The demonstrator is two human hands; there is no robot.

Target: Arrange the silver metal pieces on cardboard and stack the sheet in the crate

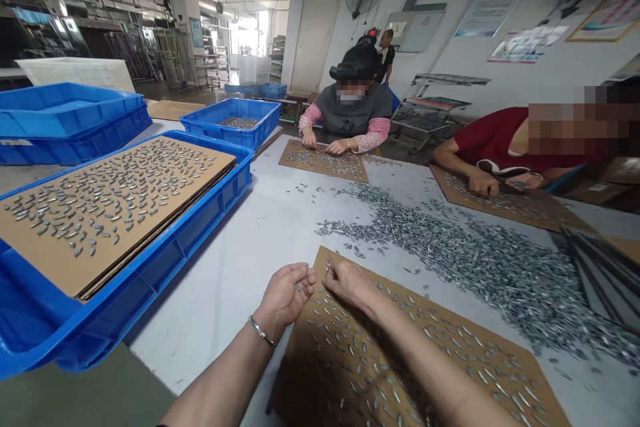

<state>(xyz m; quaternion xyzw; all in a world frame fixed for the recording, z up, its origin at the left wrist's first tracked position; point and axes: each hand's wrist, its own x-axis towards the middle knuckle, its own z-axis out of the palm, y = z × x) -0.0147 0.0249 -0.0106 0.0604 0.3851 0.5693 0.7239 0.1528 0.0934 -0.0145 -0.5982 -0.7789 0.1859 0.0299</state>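
My left hand (287, 293), with a metal bangle (263, 331) at its wrist, is palm up with fingers curled around a few small silvery metal pieces (299, 286). Just right of it, my right hand (347, 282) is pinched low over the top left corner of a brown cardboard sheet (370, 320); its fingertips hide whatever may be between them. Many small, elongated metal pieces lie spaced out over this sheet. Beyond the sheet and to the right spreads a big loose heap of the same grey pieces (450, 240) on the white table (220, 267).
To the left, a blue tray (200, 240) holds stacked cardboard sheets (165, 167) covered with metal pieces. Behind are another blue tray (233, 107) and stacked blue bins (70, 117). Two co-workers' hands (325, 145) (500, 183) are over cardboard across the table and at right.
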